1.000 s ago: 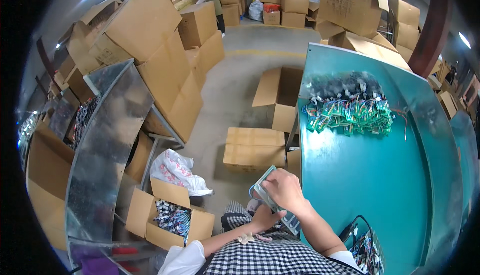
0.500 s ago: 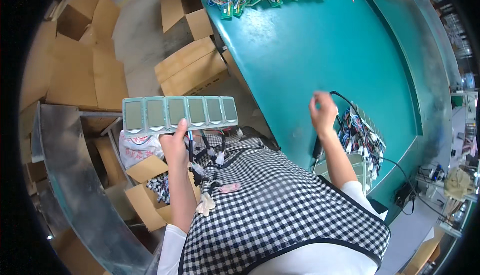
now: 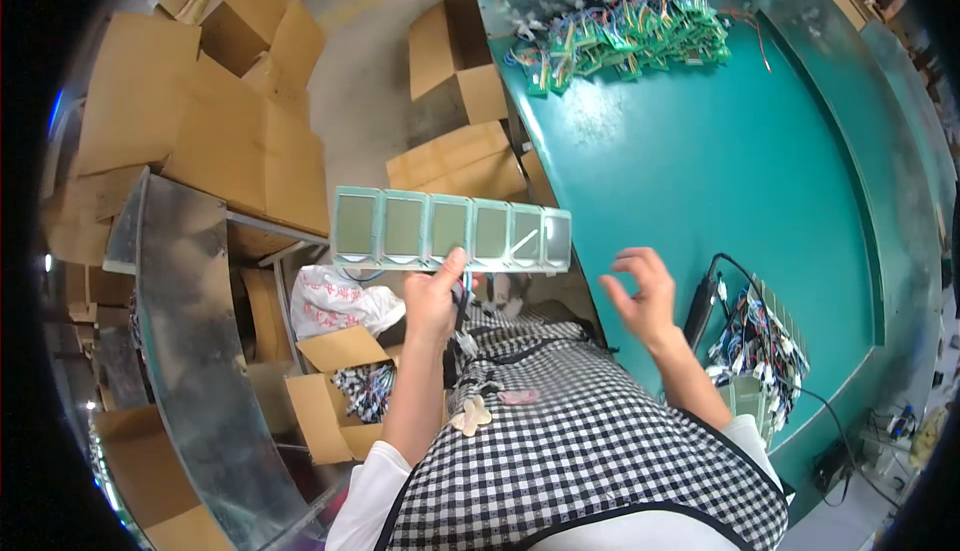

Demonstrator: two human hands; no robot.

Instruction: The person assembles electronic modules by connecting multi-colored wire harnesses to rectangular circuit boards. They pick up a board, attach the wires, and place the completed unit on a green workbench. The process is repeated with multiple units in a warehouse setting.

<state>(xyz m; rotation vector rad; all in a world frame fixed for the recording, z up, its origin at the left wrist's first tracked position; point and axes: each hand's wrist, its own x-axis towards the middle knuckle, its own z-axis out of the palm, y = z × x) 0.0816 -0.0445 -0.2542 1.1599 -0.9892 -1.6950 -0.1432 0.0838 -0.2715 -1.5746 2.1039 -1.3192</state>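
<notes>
My left hand (image 3: 432,296) grips a row of several joined display modules (image 3: 404,231), grey screens in pale green frames. The thumb lies on the front along the lower edge, and the other fingers are behind. Wires with white plugs dangle below the row. My right hand (image 3: 648,301) is empty, thumb and fingers apart, a short way right of the row and above the table edge. Beside it on the green table (image 3: 690,176) lies a black corded tool (image 3: 702,309). Right of that, a pile of wired modules (image 3: 762,351) shows many white connectors.
Wired green circuit boards (image 3: 640,36) are heaped at the table's far end. Left of the table are cardboard boxes (image 3: 460,161), a metal bench (image 3: 195,321) and a white plastic bag (image 3: 340,301). An open carton (image 3: 325,416) with wired parts stands by my left forearm.
The whole view has shifted. My right hand has come closer to the display row, with its fingers spread wider. My left hand keeps its hold on the row.
</notes>
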